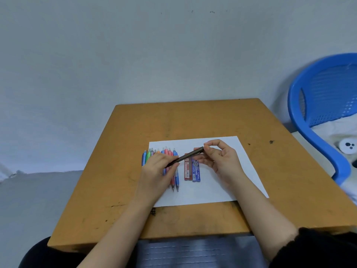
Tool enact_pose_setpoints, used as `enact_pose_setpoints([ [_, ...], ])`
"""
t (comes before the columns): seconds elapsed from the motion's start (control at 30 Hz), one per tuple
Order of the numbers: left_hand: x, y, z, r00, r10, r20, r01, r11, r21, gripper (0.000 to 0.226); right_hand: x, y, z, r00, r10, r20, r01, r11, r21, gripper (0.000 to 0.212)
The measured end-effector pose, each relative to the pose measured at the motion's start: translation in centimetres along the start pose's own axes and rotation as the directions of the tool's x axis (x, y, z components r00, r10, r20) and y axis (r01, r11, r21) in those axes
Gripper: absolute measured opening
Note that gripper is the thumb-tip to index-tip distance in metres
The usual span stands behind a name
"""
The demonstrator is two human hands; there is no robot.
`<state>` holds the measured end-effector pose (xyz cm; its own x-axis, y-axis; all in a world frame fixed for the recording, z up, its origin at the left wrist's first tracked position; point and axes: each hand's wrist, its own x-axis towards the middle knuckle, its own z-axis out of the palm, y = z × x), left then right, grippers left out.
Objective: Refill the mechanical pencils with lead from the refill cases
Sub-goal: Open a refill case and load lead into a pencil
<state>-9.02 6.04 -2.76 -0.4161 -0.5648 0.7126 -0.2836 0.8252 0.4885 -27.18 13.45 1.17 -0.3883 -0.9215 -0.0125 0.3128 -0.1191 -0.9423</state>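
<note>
You hold a dark pencil [185, 156] in the air between both hands, just above the sheet of paper [228, 190] that lies on the table [193, 118]. Your left hand [156, 168] grips the pencil's lower end, fingers curled round it, so the tip is hidden inside the hand. Your right hand [222, 159] pinches the upper end between thumb and forefinger, with the other fingers loosely bent behind. The pencil slants up from left to right. Under your left hand, at the paper's left edge, lies a row of coloured pencils [176, 178], side by side and touching, tips toward you; you can see blue, green, orange, pink and red barrels, and the hand covers the middle of several, so a count is not possible. Just right of the row, directly below the raised pencil, two refill cases lie flat on the paper, touching each other along their long sides: the red case [186, 171] on the left and the blue case [196, 173] on the right, the blue one printed PENCIL LEAD. Whether either case is open cannot be told. A blue chair [309, 117] stands to the right of the table, with a white bundle [336, 130] on its seat.
</note>
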Motion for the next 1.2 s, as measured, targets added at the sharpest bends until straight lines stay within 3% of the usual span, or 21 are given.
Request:
enact_pose_setpoints([
  [0.5, 0.1, 0.7, -0.3, 1.000, 0.012, 0.019, -0.013, 0.998, 0.056, 0.031, 0.4, -0.1, 0.3, 0.996, 0.024, -0.083, -0.025, 1.000, -0.004, 0.006],
  [0.67, 0.0, 0.2, -0.6, 1.000, -0.020, -0.003, 0.021, 0.994, 0.110, 0.028, 0.9, -0.2, -0.6, 0.969, -0.019, -0.248, 0.033, 0.998, 0.052, 0.006],
  [0.77, 0.0, -0.2, -1.0, 0.998, -0.055, -0.031, 0.058, 0.990, 0.130, 0.021, 1.2, -0.1, -1.5, 0.939, -0.143, -0.312, 0.110, 0.987, -0.121, 0.005],
  [0.83, 0.1, -0.2, -1.1, 0.998, -0.062, -0.031, 0.066, 0.987, 0.148, 0.024, 1.3, 0.4, -1.7, 0.925, -0.236, -0.296, 0.112, 0.917, -0.382, 0.007],
  [0.93, 0.2, -0.1, -1.1, 0.998, -0.057, -0.022, 0.059, 0.985, 0.162, 0.026, 1.5, 1.1, -1.9, 0.931, -0.294, -0.216, 0.059, 0.705, -0.707, 0.008],
  [1.03, 0.2, -0.2, -1.1, 0.998, -0.062, -0.013, 0.063, 0.984, 0.165, 0.026, 1.9, 1.5, -2.1, 0.947, -0.292, -0.134, 0.056, 0.558, -0.828, 0.007],
  [1.2, 0.2, -0.3, -1.0, 0.999, -0.049, -0.013, 0.050, 0.982, 0.182, 0.023, 2.3, 1.9, -2.0, 0.969, -0.235, -0.074, 0.032, 0.420, -0.907, 0.004],
])
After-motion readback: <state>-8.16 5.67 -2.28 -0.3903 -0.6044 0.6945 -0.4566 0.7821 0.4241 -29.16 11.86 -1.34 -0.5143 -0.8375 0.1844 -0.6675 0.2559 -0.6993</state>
